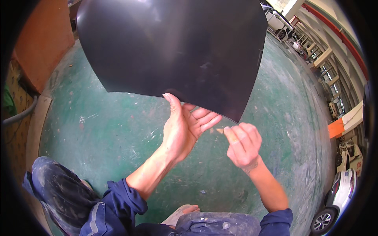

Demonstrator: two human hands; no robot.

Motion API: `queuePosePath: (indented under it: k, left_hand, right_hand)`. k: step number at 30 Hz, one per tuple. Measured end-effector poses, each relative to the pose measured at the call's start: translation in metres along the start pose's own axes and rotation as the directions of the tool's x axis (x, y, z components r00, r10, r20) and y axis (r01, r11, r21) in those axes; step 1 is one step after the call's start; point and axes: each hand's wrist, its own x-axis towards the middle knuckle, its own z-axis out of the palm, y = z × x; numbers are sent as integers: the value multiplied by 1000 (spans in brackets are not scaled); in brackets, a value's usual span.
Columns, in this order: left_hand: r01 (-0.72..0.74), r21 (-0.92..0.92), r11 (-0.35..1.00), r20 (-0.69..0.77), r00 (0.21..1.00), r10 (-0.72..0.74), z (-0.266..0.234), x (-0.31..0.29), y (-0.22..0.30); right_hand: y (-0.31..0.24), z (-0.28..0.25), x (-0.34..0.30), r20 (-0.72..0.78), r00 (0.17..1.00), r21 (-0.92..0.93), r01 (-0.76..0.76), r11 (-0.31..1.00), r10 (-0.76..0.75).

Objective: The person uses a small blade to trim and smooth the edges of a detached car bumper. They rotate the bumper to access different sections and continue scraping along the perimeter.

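A large, dark, glossy car body panel, like a hood, fills the upper middle, its near edge toward me. Palm up, my left hand is at that near edge. Its thumb tip overlaps the rim and its stretched fingers reach to the edge, partly under it; how firmly they touch is unclear. Just below the panel's near right corner, my right hand is closed in a pinch. A small tan piece pokes out at its fingertips, its kind too small to make out.
Below is a scuffed green floor. An orange upright board and a grey hose are at the left. A white car stands at the lower right, with more vehicles and frames along the right side. My knees are at the bottom.
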Motion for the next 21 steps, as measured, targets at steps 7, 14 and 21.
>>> queuePosePath:
  k: [7,14,21]
  left_hand:
    - [11,79,997,-19,1000,-9,9,-3,6]
    - [68,-132,989,14,998,-66,-3,0,1]
    - [104,-188,977,139,987,-79,-29,5,-3]
  right_hand:
    - [52,-17,62,-259,962,-47,-102,994,86]
    - [132,3,142,-325,946,-115,-45,992,5]
    - [106,8,117,-255,965,-49,-81,995,66]
